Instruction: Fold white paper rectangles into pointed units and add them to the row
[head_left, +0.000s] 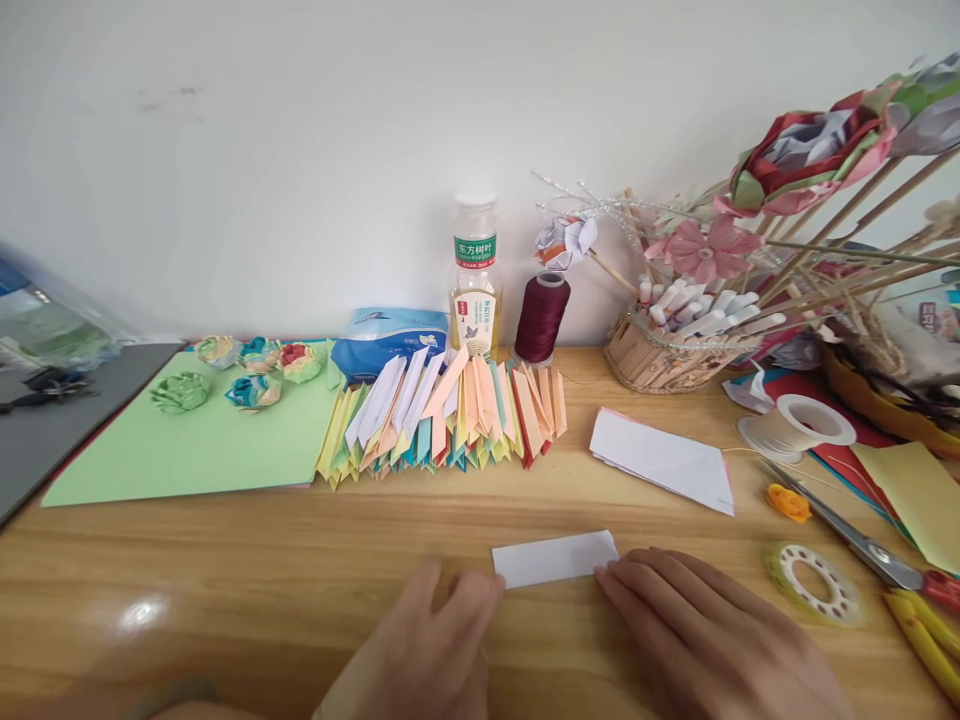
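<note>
A folded white paper strip (pixel 555 560) lies flat on the wooden table in front of me. My right hand (pixel 697 625) is at its right end, fingers close together, thumb and fingertips gripping that edge. Motion blurs my left hand (pixel 427 640); a fingertip reaches the strip's left corner, and its grip is unclear. Beyond the strip to the right rests a stack of white paper rectangles (pixel 660 460). Behind it, to the left, stand many folded paper pieces (pixel 450 410) in white, peach, yellow and teal, packed in rows.
Several paper flowers (pixel 255 390) sit on green sheets (pixel 172 460) at left. A tissue pack (pixel 390 340), bottle (pixel 475 280) and maroon thread spool (pixel 543 318) line the wall. A pen basket (pixel 667 350) stands right, near scissors (pixel 862 545), a tape roll (pixel 784 580) and a white spool (pixel 795 425).
</note>
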